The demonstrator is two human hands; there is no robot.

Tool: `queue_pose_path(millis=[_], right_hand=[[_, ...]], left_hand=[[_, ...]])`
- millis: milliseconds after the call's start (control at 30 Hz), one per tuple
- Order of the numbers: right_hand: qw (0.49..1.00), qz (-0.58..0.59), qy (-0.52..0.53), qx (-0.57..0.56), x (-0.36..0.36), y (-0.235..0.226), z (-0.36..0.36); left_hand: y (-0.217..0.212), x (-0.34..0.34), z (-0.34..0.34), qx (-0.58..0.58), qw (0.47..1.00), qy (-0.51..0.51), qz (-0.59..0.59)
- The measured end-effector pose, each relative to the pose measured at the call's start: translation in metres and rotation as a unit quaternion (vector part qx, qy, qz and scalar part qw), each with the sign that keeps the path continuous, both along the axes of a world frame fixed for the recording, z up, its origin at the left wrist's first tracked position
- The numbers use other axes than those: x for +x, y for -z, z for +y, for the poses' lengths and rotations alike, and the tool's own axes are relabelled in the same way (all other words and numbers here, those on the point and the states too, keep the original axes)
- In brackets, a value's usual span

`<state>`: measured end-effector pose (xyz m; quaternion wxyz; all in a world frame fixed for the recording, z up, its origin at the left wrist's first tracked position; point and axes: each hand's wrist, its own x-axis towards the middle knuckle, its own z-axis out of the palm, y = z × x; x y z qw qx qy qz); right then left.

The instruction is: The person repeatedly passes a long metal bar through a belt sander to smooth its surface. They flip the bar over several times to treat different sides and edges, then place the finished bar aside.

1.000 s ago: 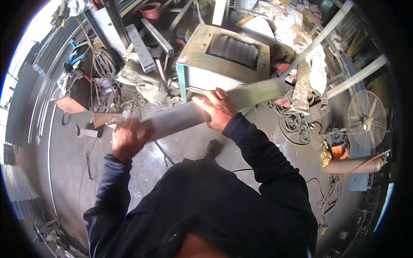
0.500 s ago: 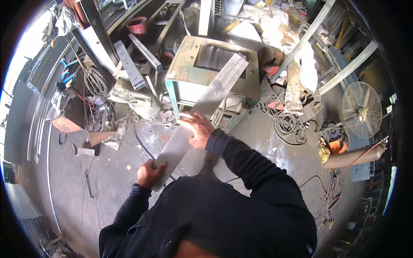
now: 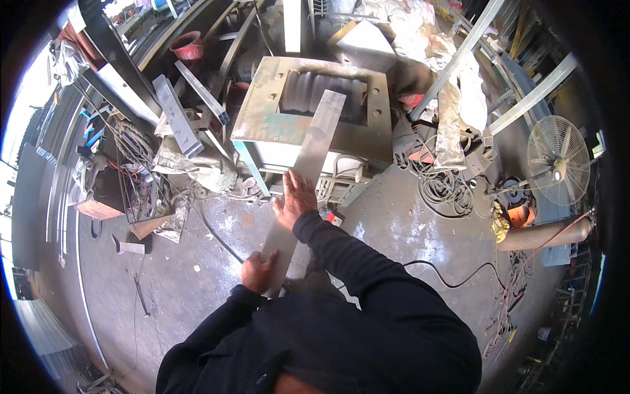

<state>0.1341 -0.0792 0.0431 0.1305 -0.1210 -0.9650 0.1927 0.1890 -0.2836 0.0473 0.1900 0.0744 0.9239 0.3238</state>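
A long flat grey metal strip (image 3: 315, 148) runs from my body up onto the top of a green and rusty metal machine table (image 3: 262, 111). My left hand (image 3: 259, 271) grips the strip's near end. My right hand (image 3: 295, 197) lies flat on the strip's middle, fingers spread, just in front of the table's edge. The strip's far end rests over the ribbed opening (image 3: 308, 92) in the tabletop. Dark sleeves cover both my arms.
Metal bars and offcuts (image 3: 177, 115) lie stacked at the left beside tangled wires. A standing fan (image 3: 558, 161) and an orange cylinder (image 3: 545, 233) are at the right. Coiled cable (image 3: 446, 190) lies on the concrete floor near crumpled cloth (image 3: 459, 111).
The strip has swung from lying across my front to pointing away from me, and its far end has moved further onto the machine table. Both hands have moved with it.
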Motion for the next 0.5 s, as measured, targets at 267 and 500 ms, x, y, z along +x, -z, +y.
queue_pose_path(millis=[267, 500], right_hand=[[0.999, -0.035, 0.007, 0.019, -0.055, 0.001, 0.083], [0.999, 0.028, -0.006, 0.037, -0.082, 0.004, 0.129]], left_hand=[[0.022, -0.04, 0.087, 0.041, 0.999, 0.015, 0.005], [0.019, -0.064, 0.136, 0.023, 1.0, 0.021, 0.0]])
